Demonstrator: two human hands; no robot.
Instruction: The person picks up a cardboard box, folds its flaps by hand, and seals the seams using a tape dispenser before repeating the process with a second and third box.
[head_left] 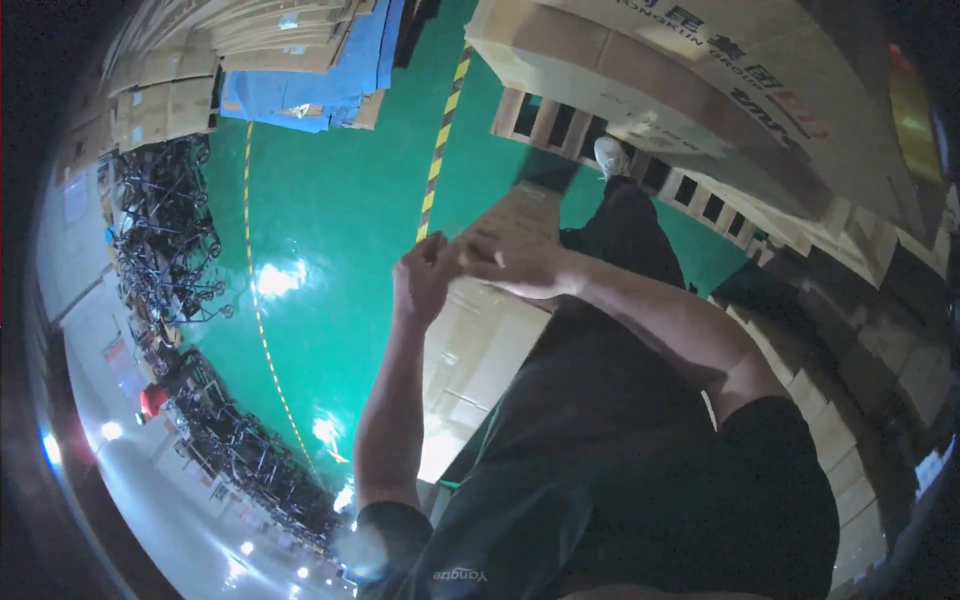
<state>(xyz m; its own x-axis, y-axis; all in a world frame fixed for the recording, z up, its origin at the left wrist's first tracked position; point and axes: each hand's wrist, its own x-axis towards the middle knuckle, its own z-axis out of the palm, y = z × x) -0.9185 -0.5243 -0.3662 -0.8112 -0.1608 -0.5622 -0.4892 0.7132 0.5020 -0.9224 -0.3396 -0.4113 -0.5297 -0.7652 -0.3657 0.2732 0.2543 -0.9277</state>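
Observation:
My left hand [424, 278] is raised over the near side of a cardboard box [478, 345], its fingers curled in. My right hand [512, 264] reaches across from the right, and its bent fingers meet the left hand at the fingertips. I cannot tell what, if anything, is pinched between them. Beneath and beyond the hands, a brown cardboard flap [527, 212] slopes away from the box. The box stands right beside my leg, with tape marks on its pale top.
Large printed cartons [690, 70] rest on a wooden pallet [535, 122] at upper right. Flattened cardboard [270, 35] and blue sheets [310, 90] are stacked at upper left. Black metal frames [165, 240] line the left. Striped tape [440, 150] crosses the green floor [340, 190].

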